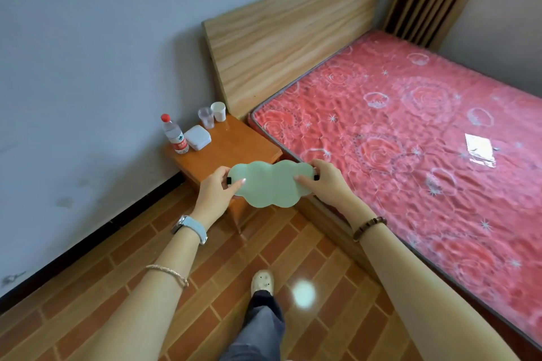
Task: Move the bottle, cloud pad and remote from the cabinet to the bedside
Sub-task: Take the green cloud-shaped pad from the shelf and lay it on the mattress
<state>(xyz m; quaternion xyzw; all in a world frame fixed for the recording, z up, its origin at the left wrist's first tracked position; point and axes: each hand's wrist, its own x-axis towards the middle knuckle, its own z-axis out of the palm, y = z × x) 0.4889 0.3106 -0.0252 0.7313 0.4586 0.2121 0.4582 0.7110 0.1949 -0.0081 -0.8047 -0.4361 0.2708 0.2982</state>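
A pale green cloud pad (271,183) hangs flat in the air just in front of the small orange bedside table (234,145). My left hand (215,190) grips its left end and my right hand (324,180) grips its right end. A clear water bottle (175,135) with a red cap and red label stands upright at the table's back left corner, near the wall. No remote shows in this view.
On the table also sit a white square box (197,137), a clear plastic cup (206,117) and a white paper cup (218,111). The bed with a pink floral mattress (410,132) lies to the right, a silvery wrapper (480,150) on it. Brown tiled floor below.
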